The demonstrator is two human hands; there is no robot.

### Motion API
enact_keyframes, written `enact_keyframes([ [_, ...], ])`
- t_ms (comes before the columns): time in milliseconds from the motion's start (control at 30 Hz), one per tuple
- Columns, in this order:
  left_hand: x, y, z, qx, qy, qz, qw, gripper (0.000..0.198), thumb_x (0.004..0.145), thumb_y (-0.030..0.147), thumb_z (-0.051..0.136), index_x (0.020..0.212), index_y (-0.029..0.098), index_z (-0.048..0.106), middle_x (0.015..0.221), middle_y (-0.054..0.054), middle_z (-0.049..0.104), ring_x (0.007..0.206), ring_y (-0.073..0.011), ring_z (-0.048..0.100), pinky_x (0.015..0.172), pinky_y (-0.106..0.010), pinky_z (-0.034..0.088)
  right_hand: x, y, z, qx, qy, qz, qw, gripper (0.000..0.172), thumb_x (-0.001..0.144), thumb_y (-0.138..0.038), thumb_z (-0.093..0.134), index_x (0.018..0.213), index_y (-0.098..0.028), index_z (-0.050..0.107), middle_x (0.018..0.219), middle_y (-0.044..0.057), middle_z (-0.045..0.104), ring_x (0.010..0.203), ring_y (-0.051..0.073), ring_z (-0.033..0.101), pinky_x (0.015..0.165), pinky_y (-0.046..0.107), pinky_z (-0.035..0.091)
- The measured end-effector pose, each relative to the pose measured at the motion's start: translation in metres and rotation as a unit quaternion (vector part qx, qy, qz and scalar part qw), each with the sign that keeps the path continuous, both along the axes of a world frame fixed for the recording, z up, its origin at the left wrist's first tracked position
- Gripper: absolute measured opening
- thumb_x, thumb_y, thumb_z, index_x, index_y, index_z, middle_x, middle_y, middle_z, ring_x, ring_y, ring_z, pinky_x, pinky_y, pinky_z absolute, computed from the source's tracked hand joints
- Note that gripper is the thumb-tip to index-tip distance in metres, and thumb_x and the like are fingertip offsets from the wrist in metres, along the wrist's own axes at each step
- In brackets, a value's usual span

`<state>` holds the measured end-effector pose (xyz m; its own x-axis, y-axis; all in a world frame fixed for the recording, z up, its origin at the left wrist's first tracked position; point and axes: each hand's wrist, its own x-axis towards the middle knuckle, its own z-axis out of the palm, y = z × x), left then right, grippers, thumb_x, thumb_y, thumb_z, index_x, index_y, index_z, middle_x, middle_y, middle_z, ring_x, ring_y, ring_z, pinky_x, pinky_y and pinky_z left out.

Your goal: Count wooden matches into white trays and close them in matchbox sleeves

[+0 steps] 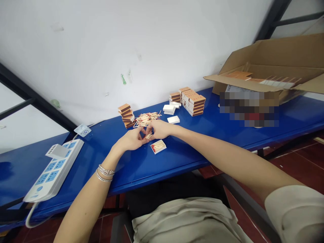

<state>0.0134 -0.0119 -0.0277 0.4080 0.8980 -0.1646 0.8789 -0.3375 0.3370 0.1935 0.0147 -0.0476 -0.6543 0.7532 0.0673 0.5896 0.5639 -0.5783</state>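
My left hand (131,139) and my right hand (159,129) meet over the blue table (192,152), fingers pinched together on a small bunch of matches (148,135). Just in front of them lies an open white matchbox tray (158,146) partly filled with red-tipped matches. A loose pile of matches (146,118) lies behind my hands. Silver bangles circle my left wrist.
A leaning stack of orange matchbox sleeves (127,115) stands left of the pile. Empty white trays (171,108) and larger stacks of boxes (192,100) sit behind. An open cardboard carton (268,67) is at right, a white-blue power strip (55,170) at left.
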Motion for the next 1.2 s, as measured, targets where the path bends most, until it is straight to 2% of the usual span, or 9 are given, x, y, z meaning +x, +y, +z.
enact_keyframes([
  [200,0.0,-0.001,0.0,0.037,0.003,-0.01,0.999,0.024,0.08,0.04,0.063,0.091,0.018,0.059,0.068,0.0,0.062,0.061,-0.0155,0.056,0.056,-0.027,0.038,-0.001,-0.004,0.004,0.017,-0.017,0.005,1.0,0.019,0.071,-0.017,0.071,0.09,-0.014,0.077,0.083,0.004,0.076,0.074,0.014,0.066,0.067,0.022,0.043],
  [367,0.0,0.0,-0.001,0.092,-0.001,-0.052,0.994,0.018,0.078,0.034,0.063,0.085,0.018,0.063,0.077,-0.003,0.066,0.069,-0.0176,0.058,0.061,-0.029,0.041,-0.001,-0.007,0.007,0.036,-0.026,0.002,0.999,0.015,0.071,-0.015,0.069,0.083,-0.015,0.077,0.079,0.004,0.076,0.071,0.014,0.065,0.063,0.022,0.042],
  [600,0.002,-0.002,-0.001,0.082,-0.004,-0.038,0.996,0.016,0.078,0.031,0.062,0.085,0.017,0.061,0.083,-0.005,0.068,0.069,-0.018,0.06,0.064,-0.03,0.044,0.001,-0.012,0.014,0.053,-0.046,-0.002,0.998,0.016,0.07,-0.011,0.067,0.082,-0.016,0.077,0.079,0.004,0.075,0.072,0.014,0.064,0.062,0.022,0.041],
  [767,0.002,-0.002,-0.001,0.081,-0.01,-0.047,0.996,0.014,0.079,0.031,0.061,0.084,0.018,0.059,0.085,-0.005,0.069,0.073,-0.0188,0.062,0.066,-0.03,0.044,0.002,-0.01,0.012,0.047,-0.044,0.002,0.998,0.013,0.07,-0.013,0.069,0.081,-0.016,0.076,0.077,0.003,0.075,0.07,0.014,0.063,0.06,0.022,0.041],
  [900,0.002,-0.003,0.0,0.079,-0.005,-0.05,0.996,0.015,0.08,0.033,0.061,0.079,0.018,0.059,0.078,-0.004,0.067,0.068,-0.0181,0.06,0.063,-0.03,0.043,0.002,-0.008,0.011,0.057,-0.022,0.014,0.998,0.016,0.07,-0.017,0.072,0.086,-0.016,0.074,0.081,0.003,0.075,0.072,0.013,0.064,0.063,0.022,0.042],
  [1200,0.001,-0.001,-0.001,0.075,-0.008,-0.062,0.995,0.018,0.082,0.037,0.058,0.079,0.019,0.06,0.08,-0.005,0.069,0.069,-0.0183,0.061,0.063,-0.03,0.043,0.001,-0.006,0.006,0.053,-0.014,0.029,0.998,0.02,0.072,-0.008,0.063,0.085,-0.015,0.077,0.079,0.004,0.075,0.071,0.013,0.063,0.063,0.022,0.041],
])
